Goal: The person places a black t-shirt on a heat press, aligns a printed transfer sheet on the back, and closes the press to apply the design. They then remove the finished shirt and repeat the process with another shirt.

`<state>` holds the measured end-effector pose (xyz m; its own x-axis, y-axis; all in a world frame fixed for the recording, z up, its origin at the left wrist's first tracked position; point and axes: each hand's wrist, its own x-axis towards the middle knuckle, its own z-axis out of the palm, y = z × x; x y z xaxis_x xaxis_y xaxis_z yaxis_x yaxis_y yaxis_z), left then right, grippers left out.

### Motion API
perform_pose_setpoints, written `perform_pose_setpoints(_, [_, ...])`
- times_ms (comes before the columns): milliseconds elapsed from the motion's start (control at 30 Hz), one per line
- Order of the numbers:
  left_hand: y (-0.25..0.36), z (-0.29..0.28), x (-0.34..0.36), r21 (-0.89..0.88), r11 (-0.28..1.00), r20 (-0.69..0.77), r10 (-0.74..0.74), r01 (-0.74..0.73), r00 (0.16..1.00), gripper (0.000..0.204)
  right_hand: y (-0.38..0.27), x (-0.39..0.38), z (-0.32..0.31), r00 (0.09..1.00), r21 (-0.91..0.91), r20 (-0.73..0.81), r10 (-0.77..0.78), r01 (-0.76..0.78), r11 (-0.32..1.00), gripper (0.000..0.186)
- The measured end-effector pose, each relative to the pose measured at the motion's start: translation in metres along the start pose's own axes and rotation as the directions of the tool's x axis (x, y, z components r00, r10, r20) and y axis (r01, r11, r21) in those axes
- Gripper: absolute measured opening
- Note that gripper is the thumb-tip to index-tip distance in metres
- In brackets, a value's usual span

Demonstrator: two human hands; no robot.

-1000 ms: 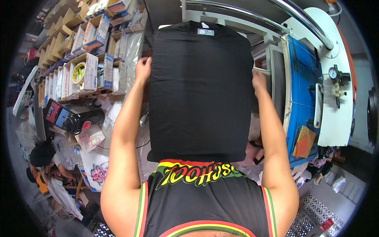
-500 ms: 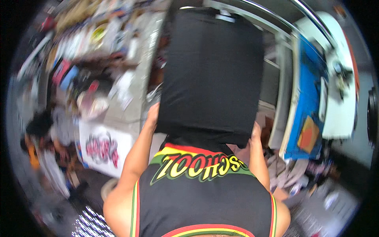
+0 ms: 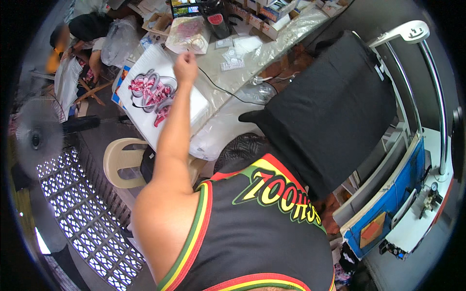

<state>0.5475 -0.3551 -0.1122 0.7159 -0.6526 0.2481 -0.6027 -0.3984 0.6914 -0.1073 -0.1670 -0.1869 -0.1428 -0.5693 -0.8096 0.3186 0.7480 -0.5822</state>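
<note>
My left hand point(image 3: 186, 68) is over the table to the left, at the far edge of a white sheet point(image 3: 191, 104) printed with a pink and grey design point(image 3: 153, 92). Its fingers are drawn together; whether they grip the sheet or something small is hard to make out. Just beyond the hand lies a pale plastic-wrapped packet point(image 3: 188, 36). A black T-shirt point(image 3: 335, 106) is spread over the bed of a press machine to the right, its lower part hanging toward my body. My right hand is out of view.
The press has a white handle point(image 3: 415, 31) on chrome bars and a blue side part point(image 3: 378, 213) with a gauge nearby. A beige plastic chair point(image 3: 119, 162) and a blurred fan point(image 3: 36, 138) stand left. A seated person point(image 3: 90, 36) is far left. A black cable point(image 3: 228, 92) crosses the plastic-covered table point(image 3: 218, 82).
The view has swung left. My left hand has left the T-shirt's side and reached over to the printed sheet. My right hand, earlier at the shirt's right edge, has gone out of sight.
</note>
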Motion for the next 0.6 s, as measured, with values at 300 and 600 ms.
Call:
perform_pose_setpoints(300, [0.009, 0.054, -0.036, 0.249, 0.735, 0.546, 0.431, -0.631, 0.718, 0.041, 0.026, -0.012, -0.006, 1.000, -0.224, 0.017, 0.012, -0.008, 0.975, 0.030])
perform_pose_setpoints(600, [-0.001, 0.056, -0.037, 0.221, 0.676, 0.269, 0.650, -0.703, 0.710, 0.016, 0.057, -0.042, -0.053, 0.927, -0.911, 0.359, 0.105, 0.324, 0.256, 0.027])
